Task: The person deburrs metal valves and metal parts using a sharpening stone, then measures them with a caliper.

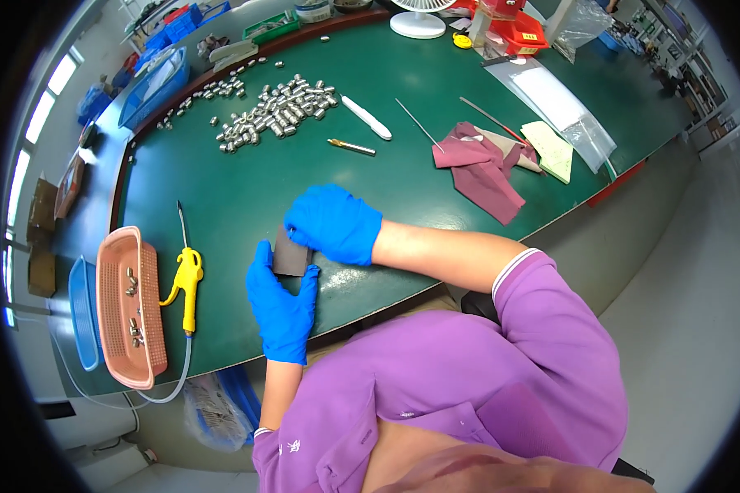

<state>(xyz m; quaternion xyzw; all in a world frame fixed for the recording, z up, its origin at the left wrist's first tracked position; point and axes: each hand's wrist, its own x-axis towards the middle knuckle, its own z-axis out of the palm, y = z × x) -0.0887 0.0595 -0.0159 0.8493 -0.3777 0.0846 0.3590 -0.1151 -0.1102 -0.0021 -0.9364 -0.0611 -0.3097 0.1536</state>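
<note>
Both my hands wear blue gloves and meet at a dark grey-brown rectangular block [291, 256] on the green table. My left hand [281, 302] grips the block's near end between thumb and fingers. Over the far end bends my right hand [334, 223], its fingers curled and pressed together; whatever they hold is hidden, apart from a tiny dark glint at the fingertips. Beyond the hands lies a heap of small shiny metal fittings [284, 111]. A gold-tipped metal bit [352, 147] and a white pen-shaped tool [367, 117] lie near the heap.
At the left stand a pink basket [150, 361] with a few fittings, a blue tray [84, 308] and a yellow air gun [187, 283] with its hose. At the right lie a maroon cloth [485, 177], thin rods, a yellow-green pad [548, 150] and plastic bags [561, 103]. A white fan [418, 25] stands behind.
</note>
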